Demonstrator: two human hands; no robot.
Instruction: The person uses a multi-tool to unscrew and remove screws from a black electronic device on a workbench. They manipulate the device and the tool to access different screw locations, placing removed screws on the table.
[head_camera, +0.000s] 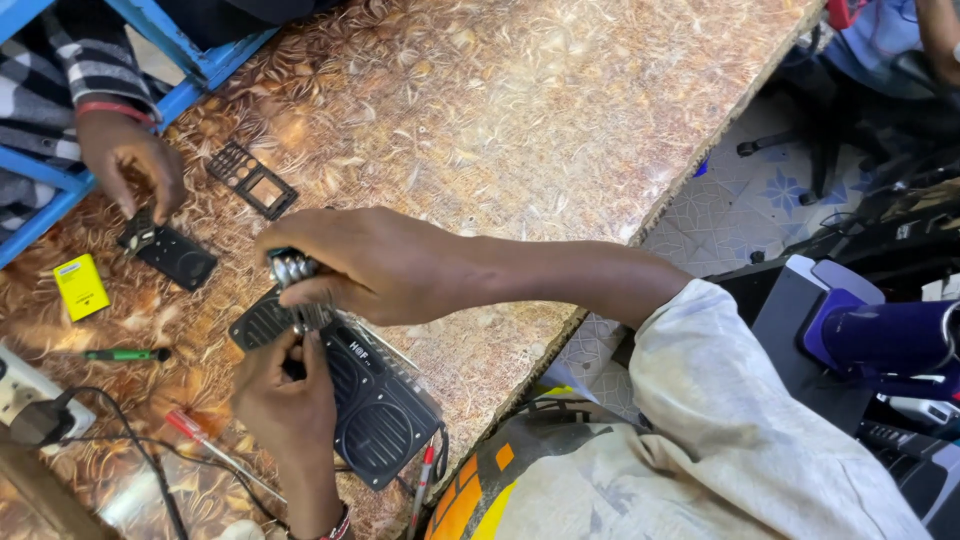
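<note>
Head view shows a black portable speaker (375, 405) with mesh grilles lying near the patterned table's (520, 110) front edge, the right hand (345, 262) gripping its silver knob end, the left hand's (290, 395) fingers pinching alongside.

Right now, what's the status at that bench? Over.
Right hand gripping a small silvery part over the black speaker. Left hand pinching at the speaker's top edge. Another person's hand on a black handset nearby; screwdrivers lie alongside.
</note>
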